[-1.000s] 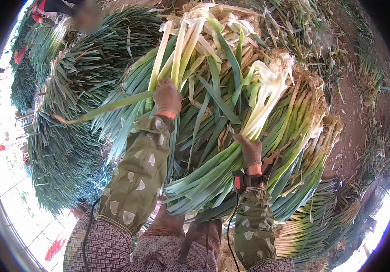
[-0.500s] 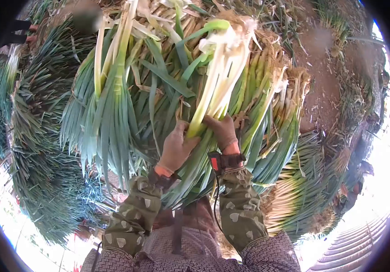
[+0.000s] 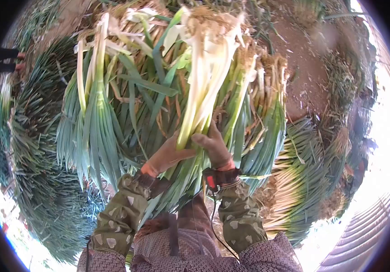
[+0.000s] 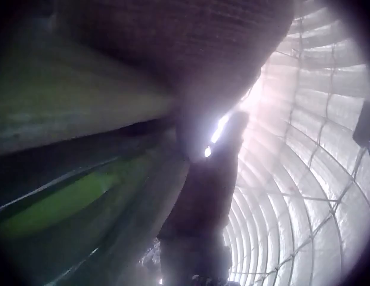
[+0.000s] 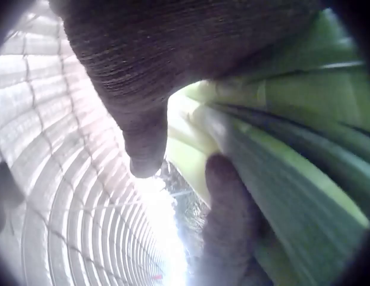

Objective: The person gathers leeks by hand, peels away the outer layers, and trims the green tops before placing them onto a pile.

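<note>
Both gloved hands hold one bunch of leeks [image 3: 205,75] low on the stalks, roots and pale ends pointing away, green leaves hanging toward the lap. On the bunch's left side, the left hand [image 3: 170,153] grips it with the thumb across the front. From the right, the right hand [image 3: 213,147] grips it close beside the left. In the right wrist view, knitted glove fingers [image 5: 152,140] curve round the folded green leaves [image 5: 274,155]. Dark and hazy in the left wrist view, the leek stalks [image 4: 72,113] lie against the left hand.
Under and around the bunch lies a heap of leeks [image 3: 127,104]. A smaller group of leeks [image 3: 97,90] rests on its left. Another pile [image 3: 41,149] stands farther left, and more leeks [image 3: 303,181] lie at right. Bare brown ground [image 3: 303,68] shows behind the heap.
The left hand has let go of the leeks at left and moved right to join the right hand on the bunch. The bunch now stands more upright in the head view.
</note>
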`<control>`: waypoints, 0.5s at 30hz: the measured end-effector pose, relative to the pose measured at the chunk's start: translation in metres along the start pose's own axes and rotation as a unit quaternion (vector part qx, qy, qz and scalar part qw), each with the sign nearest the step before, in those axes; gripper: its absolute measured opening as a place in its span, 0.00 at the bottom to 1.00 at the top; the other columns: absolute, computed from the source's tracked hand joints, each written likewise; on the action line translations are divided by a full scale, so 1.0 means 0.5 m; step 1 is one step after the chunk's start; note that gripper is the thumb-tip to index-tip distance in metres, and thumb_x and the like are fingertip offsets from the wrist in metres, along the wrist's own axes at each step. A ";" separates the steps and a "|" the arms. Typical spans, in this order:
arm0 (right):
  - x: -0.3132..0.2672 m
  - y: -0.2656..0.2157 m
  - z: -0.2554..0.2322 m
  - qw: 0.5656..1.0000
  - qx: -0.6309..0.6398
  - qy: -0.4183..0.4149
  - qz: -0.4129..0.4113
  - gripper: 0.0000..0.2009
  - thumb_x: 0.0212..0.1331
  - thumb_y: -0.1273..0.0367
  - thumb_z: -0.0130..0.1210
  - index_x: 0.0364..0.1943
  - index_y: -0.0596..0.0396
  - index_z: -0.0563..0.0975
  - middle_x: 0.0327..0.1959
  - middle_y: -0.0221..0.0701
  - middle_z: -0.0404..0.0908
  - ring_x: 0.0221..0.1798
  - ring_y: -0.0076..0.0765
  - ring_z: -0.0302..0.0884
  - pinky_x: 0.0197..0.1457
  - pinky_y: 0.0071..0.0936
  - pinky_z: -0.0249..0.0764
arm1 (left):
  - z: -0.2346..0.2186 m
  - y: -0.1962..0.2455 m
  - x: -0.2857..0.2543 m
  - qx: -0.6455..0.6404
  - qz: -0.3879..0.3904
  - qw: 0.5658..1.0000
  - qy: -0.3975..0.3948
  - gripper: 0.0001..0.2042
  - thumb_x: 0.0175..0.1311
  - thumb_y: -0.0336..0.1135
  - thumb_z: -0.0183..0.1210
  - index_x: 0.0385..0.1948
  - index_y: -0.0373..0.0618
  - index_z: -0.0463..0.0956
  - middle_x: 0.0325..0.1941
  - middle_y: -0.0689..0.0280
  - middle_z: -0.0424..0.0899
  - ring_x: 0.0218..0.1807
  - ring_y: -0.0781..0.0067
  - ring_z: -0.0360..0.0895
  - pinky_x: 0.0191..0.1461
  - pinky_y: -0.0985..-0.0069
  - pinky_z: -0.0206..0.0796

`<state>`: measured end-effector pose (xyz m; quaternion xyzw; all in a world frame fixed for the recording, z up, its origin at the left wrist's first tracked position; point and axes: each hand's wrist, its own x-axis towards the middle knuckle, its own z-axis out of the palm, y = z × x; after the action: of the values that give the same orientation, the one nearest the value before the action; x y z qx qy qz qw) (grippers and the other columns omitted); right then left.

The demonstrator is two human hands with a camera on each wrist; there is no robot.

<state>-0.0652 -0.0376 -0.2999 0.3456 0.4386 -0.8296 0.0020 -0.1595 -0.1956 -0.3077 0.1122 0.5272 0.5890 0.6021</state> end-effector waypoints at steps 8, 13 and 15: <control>-0.051 -0.340 0.123 0.898 -0.313 0.026 -0.309 0.60 0.37 0.51 0.81 0.71 0.61 0.51 0.56 0.46 0.77 0.55 0.45 0.82 0.59 0.38 0.80 | 0.138 0.305 -0.024 0.124 0.189 0.974 0.033 0.18 0.62 0.27 0.64 0.54 0.37 0.76 0.49 0.63 0.84 0.51 0.73 0.80 0.55 0.76 0.73; -0.148 -0.621 0.200 0.760 -0.535 0.067 -0.363 0.51 0.43 0.57 0.77 0.69 0.60 0.57 0.51 0.44 0.81 0.47 0.43 0.86 0.54 0.37 0.84 | 0.247 0.487 -0.012 -0.042 0.345 0.937 -0.040 0.21 0.64 0.29 0.65 0.58 0.36 0.72 0.50 0.63 0.82 0.49 0.72 0.81 0.55 0.74 0.75; -0.192 -0.647 0.184 0.739 -0.575 0.048 -0.348 0.48 0.44 0.59 0.75 0.69 0.60 0.58 0.51 0.44 0.81 0.46 0.43 0.86 0.53 0.37 0.84 | 0.293 0.494 -0.038 -0.073 0.289 0.950 -0.091 0.26 0.65 0.29 0.66 0.64 0.39 0.67 0.57 0.64 0.79 0.57 0.74 0.77 0.61 0.73 0.72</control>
<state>-0.1439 0.0655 0.0250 0.1412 0.9212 -0.3454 -0.1098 -0.1882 -0.0708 -0.0501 0.2687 0.3711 0.7616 0.4582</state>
